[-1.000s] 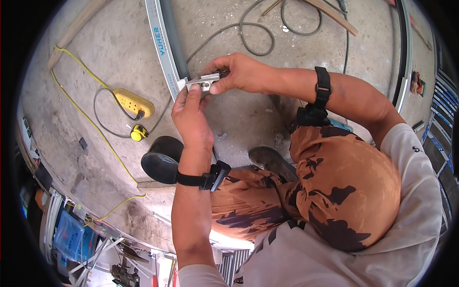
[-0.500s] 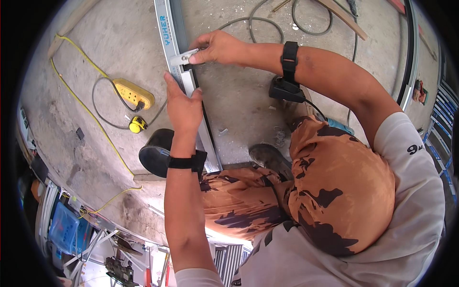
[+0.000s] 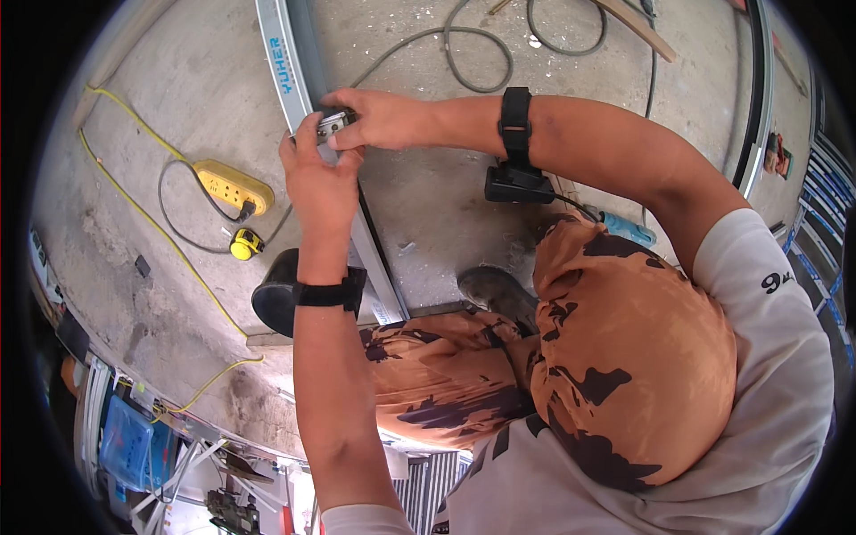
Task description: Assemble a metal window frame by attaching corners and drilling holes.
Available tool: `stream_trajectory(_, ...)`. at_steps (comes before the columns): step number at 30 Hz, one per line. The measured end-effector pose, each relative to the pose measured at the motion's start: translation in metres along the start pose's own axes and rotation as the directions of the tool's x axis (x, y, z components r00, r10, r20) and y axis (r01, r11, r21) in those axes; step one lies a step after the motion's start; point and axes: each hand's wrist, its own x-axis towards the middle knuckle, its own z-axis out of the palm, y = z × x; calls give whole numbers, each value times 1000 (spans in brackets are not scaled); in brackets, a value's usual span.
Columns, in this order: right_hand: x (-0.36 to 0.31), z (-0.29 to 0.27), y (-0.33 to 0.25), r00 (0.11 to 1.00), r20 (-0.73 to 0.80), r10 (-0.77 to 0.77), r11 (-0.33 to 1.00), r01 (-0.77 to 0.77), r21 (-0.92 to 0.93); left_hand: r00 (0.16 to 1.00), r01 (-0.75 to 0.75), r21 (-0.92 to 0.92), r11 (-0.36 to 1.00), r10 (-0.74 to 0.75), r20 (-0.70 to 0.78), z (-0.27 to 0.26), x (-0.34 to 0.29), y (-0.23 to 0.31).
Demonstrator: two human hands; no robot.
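Note:
A long silver aluminium profile [image 3: 278,53] runs from the top of the picture down toward my legs. My right hand [image 3: 379,120] pinches a small metal fitting [image 3: 335,125], a bracket-like piece with round holes, against the profile. Lower down, my left hand [image 3: 323,183] is closed across the profile, thumb on its right side and fingers on its left. One left finger reaches up to the fitting's edge. The fitting's underside is hidden by my hands, so I cannot tell whether it is fixed to the profile.
Left of the profile lie a yellow power strip [image 3: 234,185] and a yellow tape measure [image 3: 245,243]. A black round container [image 3: 275,294] stands beside my left wrist. A grey cable [image 3: 450,53] loops over the concrete floor. A blue power tool [image 3: 627,228] lies beyond my knee.
The fitting has turned and now lies flatter on the profile, its holes showing. My left hand has slid up the profile to meet my right hand. The whole view has shifted slightly.

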Motion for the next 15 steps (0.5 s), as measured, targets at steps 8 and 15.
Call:
stream_trajectory(8, -13, -7, -6, 999, -43, -25, 961, 36, 274, 997, 18, -18, 1000, -17, 69, -1, 18, -11)
stream_trajectory(15, -71, -160, 16, 505, -665, -549, 681, -191, -707, 982, 121, -43, 992, -114, 152, -17, 23, 2)
